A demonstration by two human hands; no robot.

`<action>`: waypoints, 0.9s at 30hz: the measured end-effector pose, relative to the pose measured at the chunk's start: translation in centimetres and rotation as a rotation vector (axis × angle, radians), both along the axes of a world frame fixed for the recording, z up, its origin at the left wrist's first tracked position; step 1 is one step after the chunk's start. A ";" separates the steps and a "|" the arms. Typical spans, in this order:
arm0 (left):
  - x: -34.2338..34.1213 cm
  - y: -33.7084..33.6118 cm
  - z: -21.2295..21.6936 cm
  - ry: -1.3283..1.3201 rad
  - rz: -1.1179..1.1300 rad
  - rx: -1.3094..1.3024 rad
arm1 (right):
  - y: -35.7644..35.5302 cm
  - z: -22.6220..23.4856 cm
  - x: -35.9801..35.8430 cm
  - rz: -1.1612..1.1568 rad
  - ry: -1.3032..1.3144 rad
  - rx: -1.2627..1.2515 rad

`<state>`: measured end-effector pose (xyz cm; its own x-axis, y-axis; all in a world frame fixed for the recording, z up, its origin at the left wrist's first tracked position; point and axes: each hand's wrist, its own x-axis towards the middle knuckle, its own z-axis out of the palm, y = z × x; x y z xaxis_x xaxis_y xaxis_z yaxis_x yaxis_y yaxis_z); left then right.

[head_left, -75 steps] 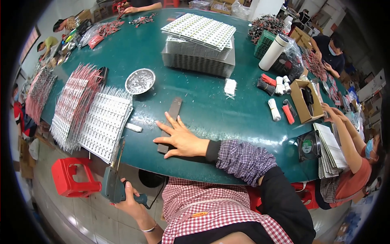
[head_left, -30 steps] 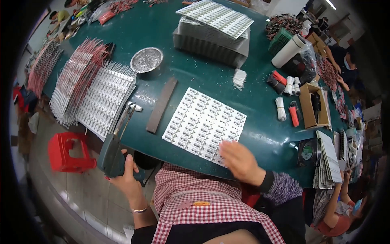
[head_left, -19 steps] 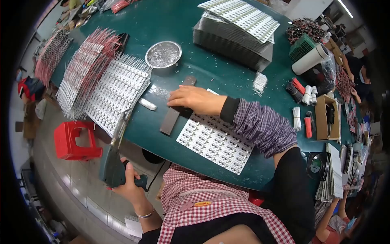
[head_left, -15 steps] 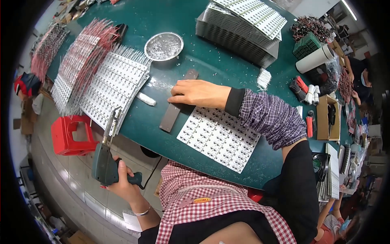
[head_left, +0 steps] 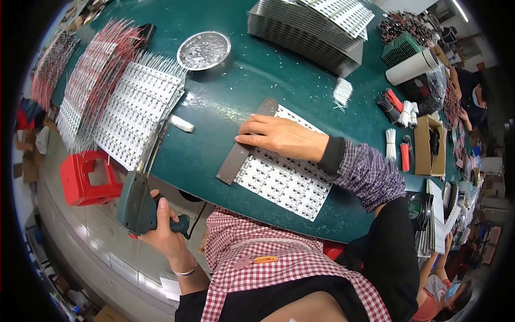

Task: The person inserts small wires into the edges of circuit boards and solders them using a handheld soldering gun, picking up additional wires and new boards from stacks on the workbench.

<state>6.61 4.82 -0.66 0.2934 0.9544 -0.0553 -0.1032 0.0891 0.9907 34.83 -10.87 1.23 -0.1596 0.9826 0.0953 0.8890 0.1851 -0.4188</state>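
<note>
My left hand (head_left: 165,228) grips the dark green soldering gun (head_left: 133,204) by its handle, beside the table's front edge. Its long metal tip points up and away, over the edge of a stack of white boards (head_left: 131,110) with pale wires. My right hand (head_left: 284,138) lies across a white circuit board panel (head_left: 289,185) with rows of small parts, its fingers closed over a flat grey bar (head_left: 234,162). The bar runs along the panel's left edge; the hand hides its middle. Underneath, the right fingertips are partly hidden.
Left of the panel lies a small white roll (head_left: 182,124). A round metal dish (head_left: 204,51) of silvery scraps stands farther back. Tall stacked panels (head_left: 306,40) rise at the back. At right are wire bundles (head_left: 391,144) and a cardboard box (head_left: 430,146); a red stool (head_left: 88,180) stands at left.
My right hand has slid the grey bar rightward, against the panel's left edge. The soldering gun stays in my left hand, nearly in place. The whole view has shifted slightly.
</note>
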 end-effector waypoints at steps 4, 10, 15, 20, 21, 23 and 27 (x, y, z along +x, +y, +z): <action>0.4 -1.1 1.0 -0.065 -0.053 0.017 | -5.5 0.2 -3.7 -0.303 -0.015 0.174; 2.4 -3.5 2.7 -0.144 -0.291 -0.080 | -11.5 -0.7 -8.6 -0.511 -0.197 -0.256; 5.4 -5.9 4.9 -0.140 -0.478 -0.068 | -9.3 -1.5 -8.4 -0.518 -0.149 -0.195; 7.4 -7.2 7.1 -0.238 -0.523 0.027 | -5.0 -2.9 -9.2 -0.533 -0.090 -0.003; 7.5 -7.2 7.5 -0.223 -0.522 0.073 | -4.8 -3.2 -9.3 -0.541 -0.079 0.035; 7.7 -7.1 8.0 -0.208 -0.524 0.120 | -5.0 -3.5 -8.8 -0.515 -0.020 0.049; 8.5 -6.7 8.1 -0.191 -0.531 0.082 | -7.6 -2.2 -3.9 -0.776 0.108 0.467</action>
<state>15.07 -1.91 7.47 0.7315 0.6723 0.1137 -0.2430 0.1013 0.9647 30.92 -18.51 -1.01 0.5631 0.6678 0.4868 0.7949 -0.2769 -0.5398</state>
